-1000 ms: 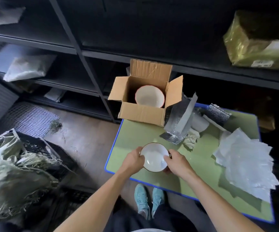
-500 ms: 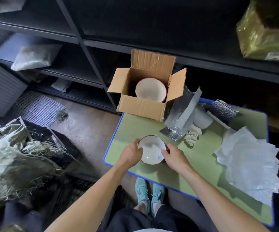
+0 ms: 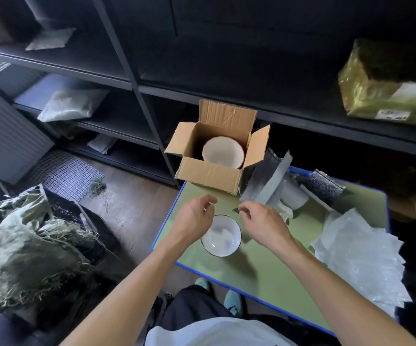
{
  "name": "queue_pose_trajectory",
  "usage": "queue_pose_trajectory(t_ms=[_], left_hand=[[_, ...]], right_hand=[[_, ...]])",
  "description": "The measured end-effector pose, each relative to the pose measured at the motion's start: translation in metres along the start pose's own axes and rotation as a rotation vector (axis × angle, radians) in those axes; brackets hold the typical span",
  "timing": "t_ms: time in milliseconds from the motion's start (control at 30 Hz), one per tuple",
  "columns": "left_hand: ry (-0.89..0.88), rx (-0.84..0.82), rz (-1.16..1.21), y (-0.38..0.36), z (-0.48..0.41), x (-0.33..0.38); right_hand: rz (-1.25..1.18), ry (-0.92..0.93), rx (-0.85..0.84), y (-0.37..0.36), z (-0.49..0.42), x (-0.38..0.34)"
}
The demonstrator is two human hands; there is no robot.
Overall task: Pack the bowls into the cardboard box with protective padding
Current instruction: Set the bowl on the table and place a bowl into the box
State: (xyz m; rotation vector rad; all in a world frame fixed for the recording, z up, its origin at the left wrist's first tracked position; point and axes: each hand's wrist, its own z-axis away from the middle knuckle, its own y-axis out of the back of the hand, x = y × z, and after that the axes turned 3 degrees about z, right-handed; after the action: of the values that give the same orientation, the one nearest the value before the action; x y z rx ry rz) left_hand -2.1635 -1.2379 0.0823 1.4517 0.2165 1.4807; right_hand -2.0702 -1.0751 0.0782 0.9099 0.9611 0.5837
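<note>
A white bowl with a dark rim (image 3: 221, 236) rests on the green table (image 3: 271, 268) near its front left corner. My left hand (image 3: 194, 219) hovers just left of and above the bowl, fingers apart, holding nothing. My right hand (image 3: 264, 224) hovers to the bowl's right, fingers loosely curled and empty. Behind them stands the open cardboard box (image 3: 211, 171) at the table's far left corner, with a red-rimmed white bowl (image 3: 223, 152) inside it.
Silver foil padding (image 3: 266, 186) leans against the box's right side. A stack of white foam sheets (image 3: 359, 253) lies on the table's right part. A white cup-like object (image 3: 293, 196) sits behind the foil. Dark shelving runs behind; bags of straw (image 3: 22, 248) lie on the floor at left.
Both hands have let go of the dark-rimmed bowl and lifted above it toward the box. The bowl now sits alone on the table.
</note>
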Motion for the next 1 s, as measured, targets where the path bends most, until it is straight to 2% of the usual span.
queue_pose_trajectory(t_ms=[300,600,767,900,1000], left_hand=[[-0.124,0.148,0.014,0.057,-0.042,0.015],[-0.268,-0.049,-0.049,0.094,-0.104,0.007],[-0.360,-0.098,-0.107,0.097,-0.133,0.000],[-0.475,-0.137,-0.280,0.099,-0.150,0.010],[-0.437,-0.144,-0.432,0.099,-0.162,0.012]], right_hand=[[-0.069,0.060,0.115,0.034,-0.030,-0.039],[-0.053,-0.062,0.222,0.038,-0.068,-0.080],[0.020,-0.172,0.232,0.032,-0.080,-0.081],[0.125,-0.215,0.213,0.031,-0.094,-0.088],[0.242,-0.209,0.148,0.032,-0.109,-0.091]])
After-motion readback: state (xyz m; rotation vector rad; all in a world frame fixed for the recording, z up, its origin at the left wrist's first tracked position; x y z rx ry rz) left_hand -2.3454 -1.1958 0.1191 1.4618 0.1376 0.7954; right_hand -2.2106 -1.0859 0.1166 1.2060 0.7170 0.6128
